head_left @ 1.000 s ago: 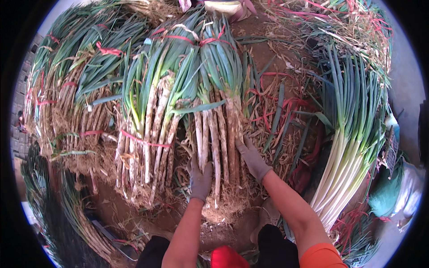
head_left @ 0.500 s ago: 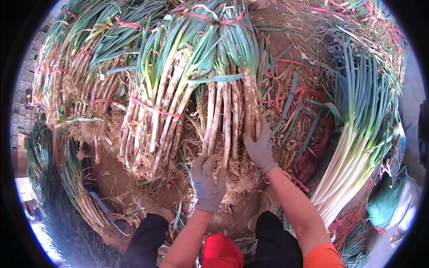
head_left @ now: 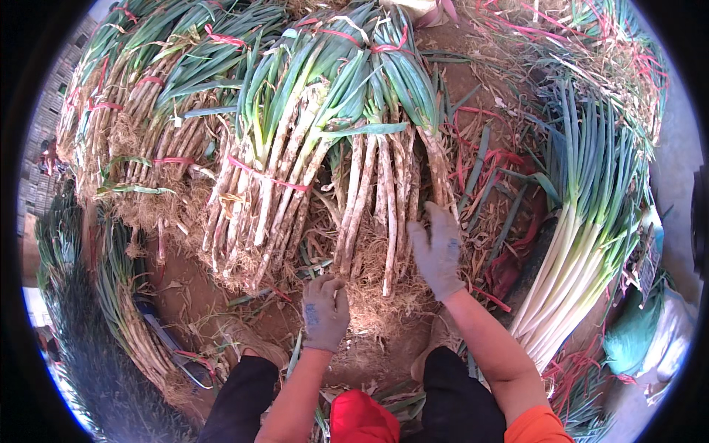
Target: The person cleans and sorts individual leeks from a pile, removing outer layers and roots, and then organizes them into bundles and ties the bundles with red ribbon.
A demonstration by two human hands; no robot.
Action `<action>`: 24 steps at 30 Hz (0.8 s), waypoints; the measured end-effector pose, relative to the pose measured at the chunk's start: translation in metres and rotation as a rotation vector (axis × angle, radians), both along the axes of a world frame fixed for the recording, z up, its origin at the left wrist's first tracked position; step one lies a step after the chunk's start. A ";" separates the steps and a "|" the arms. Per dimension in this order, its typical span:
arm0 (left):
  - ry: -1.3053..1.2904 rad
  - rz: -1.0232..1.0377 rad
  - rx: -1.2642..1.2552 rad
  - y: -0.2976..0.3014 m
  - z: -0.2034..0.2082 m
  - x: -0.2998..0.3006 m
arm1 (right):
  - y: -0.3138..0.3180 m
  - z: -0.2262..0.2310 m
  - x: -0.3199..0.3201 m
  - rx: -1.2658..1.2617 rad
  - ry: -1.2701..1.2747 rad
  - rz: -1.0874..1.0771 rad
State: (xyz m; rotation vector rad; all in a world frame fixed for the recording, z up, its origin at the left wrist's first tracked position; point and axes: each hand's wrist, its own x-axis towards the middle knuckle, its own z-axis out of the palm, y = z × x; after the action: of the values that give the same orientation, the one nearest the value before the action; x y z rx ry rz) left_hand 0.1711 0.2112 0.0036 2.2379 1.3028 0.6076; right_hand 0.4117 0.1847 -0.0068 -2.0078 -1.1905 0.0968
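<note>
My right hand (head_left: 439, 252), in a grey work glove, rests its stretched fingers against the rightmost stalks (head_left: 439, 168) of a bundle of long green onions. Its thumb stands apart from the fingers. Just below the root ends, my gloved left hand (head_left: 325, 313) is loosely curled, with nothing visible in it. The green onions (head_left: 362, 177) between my hands have soil-brown stalks, shaggy roots and green tops bound by a red tie (head_left: 391, 48). Left of them lies another bundle (head_left: 277, 166), held by a red tie across its stalks.
More tied bundles (head_left: 140, 133) lie to the far left. At right rests a cleaner pile of white-stalked green onions (head_left: 576, 251). Dry leaves and loose red ties (head_left: 509, 159) litter the ground. A green sack (head_left: 631, 332) sits at the lower right, and my feet are just below the roots.
My left hand has drawn down off the stalks, and its fingers have curled. The rightmost stalks have spread away to the right, with my right hand still beside them.
</note>
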 end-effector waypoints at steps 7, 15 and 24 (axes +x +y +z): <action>-0.027 -0.105 0.126 -0.026 0.023 0.054 | 0.018 -0.004 0.018 -0.180 0.992 0.033; 0.047 -0.026 -0.177 -0.046 -0.004 0.085 | -0.007 -0.001 0.018 -0.068 1.438 0.042; -0.126 -0.141 -0.312 -0.036 0.006 0.085 | -0.056 -0.006 -0.022 -0.133 1.230 0.078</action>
State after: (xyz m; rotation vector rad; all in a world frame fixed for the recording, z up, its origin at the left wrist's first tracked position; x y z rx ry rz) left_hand 0.2564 0.1749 0.0100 1.9815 1.0846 0.4511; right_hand 0.3895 0.1287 -0.0124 -1.4959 -0.4336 1.2613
